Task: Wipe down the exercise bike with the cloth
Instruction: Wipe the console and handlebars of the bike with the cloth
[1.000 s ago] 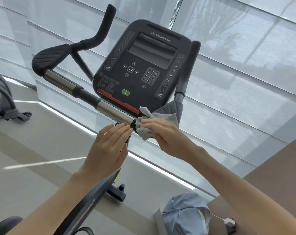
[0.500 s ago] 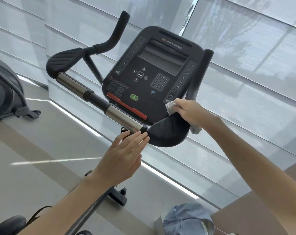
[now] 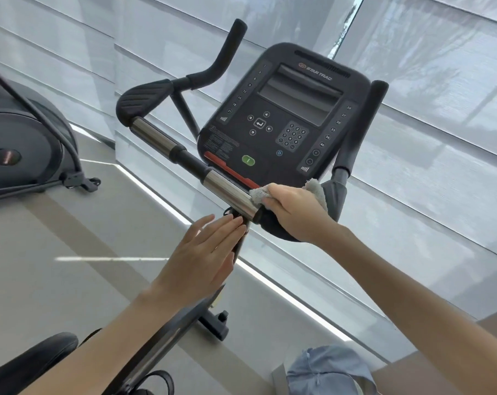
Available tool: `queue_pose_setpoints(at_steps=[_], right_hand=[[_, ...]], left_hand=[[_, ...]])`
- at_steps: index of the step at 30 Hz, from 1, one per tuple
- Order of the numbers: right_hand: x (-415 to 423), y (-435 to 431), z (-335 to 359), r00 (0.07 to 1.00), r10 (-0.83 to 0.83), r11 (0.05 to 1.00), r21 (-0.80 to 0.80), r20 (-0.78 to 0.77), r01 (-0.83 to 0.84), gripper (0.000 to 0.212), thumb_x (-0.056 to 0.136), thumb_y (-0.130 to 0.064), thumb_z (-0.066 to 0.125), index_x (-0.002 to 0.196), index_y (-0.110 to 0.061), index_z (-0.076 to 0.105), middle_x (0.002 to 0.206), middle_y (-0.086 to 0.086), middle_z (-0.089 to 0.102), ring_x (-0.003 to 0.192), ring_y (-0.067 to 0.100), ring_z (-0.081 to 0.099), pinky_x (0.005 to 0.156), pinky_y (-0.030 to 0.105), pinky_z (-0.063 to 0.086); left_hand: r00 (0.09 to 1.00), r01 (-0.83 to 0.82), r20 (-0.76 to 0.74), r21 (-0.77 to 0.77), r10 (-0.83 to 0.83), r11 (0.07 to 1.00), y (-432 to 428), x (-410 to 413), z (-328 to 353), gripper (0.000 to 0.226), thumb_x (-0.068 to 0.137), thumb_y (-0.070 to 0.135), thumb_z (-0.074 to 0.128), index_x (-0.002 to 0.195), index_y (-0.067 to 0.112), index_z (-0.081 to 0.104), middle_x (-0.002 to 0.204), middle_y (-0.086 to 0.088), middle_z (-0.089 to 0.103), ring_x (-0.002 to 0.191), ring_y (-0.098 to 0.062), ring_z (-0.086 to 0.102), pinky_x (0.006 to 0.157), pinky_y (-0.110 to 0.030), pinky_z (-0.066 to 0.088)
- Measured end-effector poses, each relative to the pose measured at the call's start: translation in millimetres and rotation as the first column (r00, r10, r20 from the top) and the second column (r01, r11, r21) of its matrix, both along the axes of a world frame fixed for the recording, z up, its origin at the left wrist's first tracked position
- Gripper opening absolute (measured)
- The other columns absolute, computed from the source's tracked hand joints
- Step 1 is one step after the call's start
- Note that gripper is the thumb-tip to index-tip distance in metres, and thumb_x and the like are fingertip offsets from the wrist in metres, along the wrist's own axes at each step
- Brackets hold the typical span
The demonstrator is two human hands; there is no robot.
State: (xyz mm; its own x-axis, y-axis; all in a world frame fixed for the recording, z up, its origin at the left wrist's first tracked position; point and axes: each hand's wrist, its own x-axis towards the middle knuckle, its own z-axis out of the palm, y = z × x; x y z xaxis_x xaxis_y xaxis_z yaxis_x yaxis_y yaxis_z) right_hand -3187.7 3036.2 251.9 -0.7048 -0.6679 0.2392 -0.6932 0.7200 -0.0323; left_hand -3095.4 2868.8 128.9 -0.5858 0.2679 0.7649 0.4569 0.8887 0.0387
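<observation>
Head cam: right hand [image 3: 294, 210] is bunched around the grey cloth [image 3: 317, 192], pressing it on the exercise bike [image 3: 281, 115] where the shiny metal grip [image 3: 231, 195] meets the black pad, just under the console. Left hand [image 3: 203, 258] is flat and open, fingers together, holding nothing, just below the bar. Blue cap [image 3: 327, 372] sits bottom right.
</observation>
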Motion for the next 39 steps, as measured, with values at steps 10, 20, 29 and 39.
queue_pose_setpoints(at_steps=[10,20,29,39], right_hand=[[18,51,-19,0.936,0.229,0.967,0.173,-0.267,-0.188,0.038,0.098,-0.036,0.04,0.13,-0.024,0.056,0.141,0.009,0.047,0.129,0.038,0.042,0.099,0.067,0.03],[-6,107,-4,0.937,0.189,0.934,-0.241,-0.295,-0.264,0.029,0.095,-0.006,0.047,0.12,-0.007,0.061,0.126,0.009,0.058,0.115,0.029,0.054,0.095,0.043,0.046],[10,65,-27,0.935,0.184,0.969,-0.104,-0.301,-0.224,0.029,0.097,-0.017,0.049,0.123,-0.008,0.059,0.132,0.008,0.056,0.127,0.026,0.047,0.107,0.046,0.036],[16,1,-13,0.979,0.009,1.0,0.02,-0.202,-0.005,0.028,0.097,-0.021,0.044,0.116,-0.013,0.063,0.104,0.002,0.069,0.093,0.027,0.063,0.082,0.04,0.049]], left_hand=[[0.996,-0.086,0.027,0.058,0.085,0.995,-1,18,0,0.039,0.092,0.019,0.042,0.121,0.002,0.062,0.126,-0.012,0.061,0.122,-0.028,0.054,0.105,-0.047,0.036],[0.971,-0.207,0.123,0.024,0.203,0.978,8,39,5,0.04,0.09,0.02,0.044,0.124,0.005,0.06,0.127,-0.01,0.061,0.123,-0.024,0.053,0.109,-0.041,0.03],[0.966,-0.21,0.163,0.035,0.201,0.977,-26,5,12,0.042,0.086,0.015,0.055,0.126,0.002,0.058,0.126,-0.012,0.061,0.116,-0.027,0.057,0.106,-0.043,0.039],[0.967,-0.182,0.181,-0.011,0.181,0.983,-89,-70,33,0.061,0.083,0.015,0.067,0.137,-0.002,0.045,0.141,-0.017,0.048,0.133,-0.03,0.043,0.111,-0.051,0.029]])
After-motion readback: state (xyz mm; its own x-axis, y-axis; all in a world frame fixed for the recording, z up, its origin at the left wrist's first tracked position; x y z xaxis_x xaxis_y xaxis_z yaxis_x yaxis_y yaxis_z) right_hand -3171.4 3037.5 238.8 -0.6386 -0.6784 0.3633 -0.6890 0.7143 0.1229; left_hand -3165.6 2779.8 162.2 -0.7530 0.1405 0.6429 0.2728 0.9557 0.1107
